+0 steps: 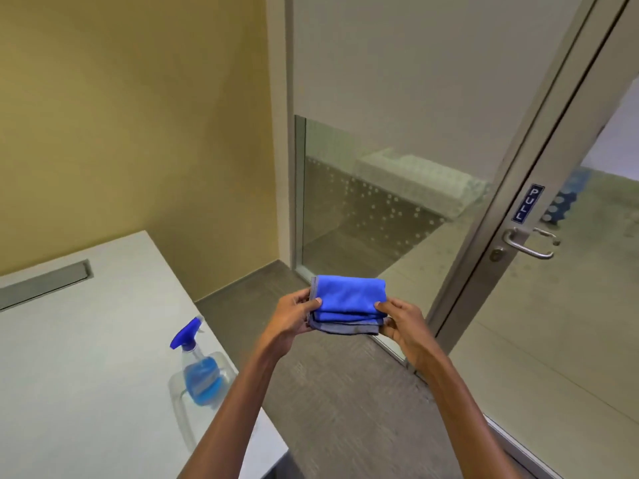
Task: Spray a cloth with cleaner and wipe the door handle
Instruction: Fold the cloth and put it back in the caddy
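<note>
Cloth [348, 299] edges pinched by both hands, mid-air.

folded blue cloth [348, 302], upright spray bottle [200, 368], steel door handle [527, 245]

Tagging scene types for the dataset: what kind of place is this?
Probably an office meeting room: a glass door with a PULL sign above its lever handle, frosted glass partition, and a white table with a cable slot.
</note>
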`<state>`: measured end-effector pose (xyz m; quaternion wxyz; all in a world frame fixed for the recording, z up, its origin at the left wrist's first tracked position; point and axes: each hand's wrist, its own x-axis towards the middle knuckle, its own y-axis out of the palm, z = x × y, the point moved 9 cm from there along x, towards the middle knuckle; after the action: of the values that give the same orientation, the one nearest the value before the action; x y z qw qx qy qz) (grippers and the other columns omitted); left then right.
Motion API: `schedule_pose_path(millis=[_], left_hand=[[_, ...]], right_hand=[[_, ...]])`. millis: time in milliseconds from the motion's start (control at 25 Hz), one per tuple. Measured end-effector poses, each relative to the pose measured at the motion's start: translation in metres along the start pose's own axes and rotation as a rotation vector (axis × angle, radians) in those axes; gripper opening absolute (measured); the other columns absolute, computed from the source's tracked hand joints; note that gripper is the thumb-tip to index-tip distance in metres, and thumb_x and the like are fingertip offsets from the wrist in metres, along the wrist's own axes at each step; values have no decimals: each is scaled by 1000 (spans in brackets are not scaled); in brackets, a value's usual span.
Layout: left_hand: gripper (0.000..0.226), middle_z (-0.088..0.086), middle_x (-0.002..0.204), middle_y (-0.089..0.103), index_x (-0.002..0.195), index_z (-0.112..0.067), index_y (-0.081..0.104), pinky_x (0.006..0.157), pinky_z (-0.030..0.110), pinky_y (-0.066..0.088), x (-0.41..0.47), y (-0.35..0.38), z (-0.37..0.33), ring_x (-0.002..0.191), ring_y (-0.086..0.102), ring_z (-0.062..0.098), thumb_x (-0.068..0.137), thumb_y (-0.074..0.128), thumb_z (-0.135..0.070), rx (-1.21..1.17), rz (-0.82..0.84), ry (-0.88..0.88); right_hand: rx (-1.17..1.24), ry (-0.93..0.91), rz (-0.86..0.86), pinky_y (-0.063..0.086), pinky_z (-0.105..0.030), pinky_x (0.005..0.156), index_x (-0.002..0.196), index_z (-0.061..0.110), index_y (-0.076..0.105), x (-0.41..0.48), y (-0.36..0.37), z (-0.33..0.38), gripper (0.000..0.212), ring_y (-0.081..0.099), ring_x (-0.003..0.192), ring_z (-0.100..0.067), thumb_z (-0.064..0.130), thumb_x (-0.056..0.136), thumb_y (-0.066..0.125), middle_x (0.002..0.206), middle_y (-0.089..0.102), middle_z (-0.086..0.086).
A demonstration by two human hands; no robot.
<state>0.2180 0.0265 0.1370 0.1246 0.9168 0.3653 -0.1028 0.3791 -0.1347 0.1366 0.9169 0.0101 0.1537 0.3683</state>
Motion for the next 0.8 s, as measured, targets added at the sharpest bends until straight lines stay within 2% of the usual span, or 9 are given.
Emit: schedule_pose_path(millis=[80,200,360,520,600,720,800], left_hand=[[23,-8,86,79,109,-23,72,55,20,59,-13,-22,8,66,73,5,100,62,-3,-13,-91,11],[19,-10,75,77,112,-12,75,52,18,57,-37,-57,21,60,71,2,96,69,-5,-32,-273,25],[20,0,83,74,114,-7,73,52,16,57,-75,-94,45,67,69,8,94,74,-10,-58,-462,10],[6,7,94,72,104,-11,70,65,23,60,-112,-126,69,80,69,16,100,66,-12,-55,-569,-2],[5,9,95,71,100,-10,71,67,24,59,-128,-147,80,84,69,21,101,66,-11,-45,-634,1],[7,8,91,72,103,-11,72,63,21,58,-146,-180,96,89,70,28,96,71,-13,15,-765,15],[22,8,96,73,111,-12,67,63,21,59,-155,-206,109,87,72,27,91,77,-14,63,-869,-26]], right_hand=[[-84,30,35,62,-30,62,94,9,72,7,14,-13,5,61,60,-12,8,92,67,83,58,-11],[-168,76,118,59,-27,64,87,18,78,11,37,-31,5,67,68,-14,15,88,74,78,70,-2],[-214,47,214,57,-21,54,94,17,73,11,74,-42,10,74,64,-7,12,86,78,74,78,5],[-263,61,315,57,-24,51,98,15,60,5,120,-63,22,70,58,-9,6,87,77,77,74,-2],[-296,83,362,58,-26,52,95,16,58,2,144,-80,23,68,63,-14,2,87,74,85,70,-6],[-340,128,424,58,-27,56,92,16,63,2,181,-109,19,66,74,-21,-2,90,66,92,67,-9],[-384,156,471,58,-28,59,91,15,66,5,206,-129,19,66,76,-21,-3,92,62,93,68,-9]])
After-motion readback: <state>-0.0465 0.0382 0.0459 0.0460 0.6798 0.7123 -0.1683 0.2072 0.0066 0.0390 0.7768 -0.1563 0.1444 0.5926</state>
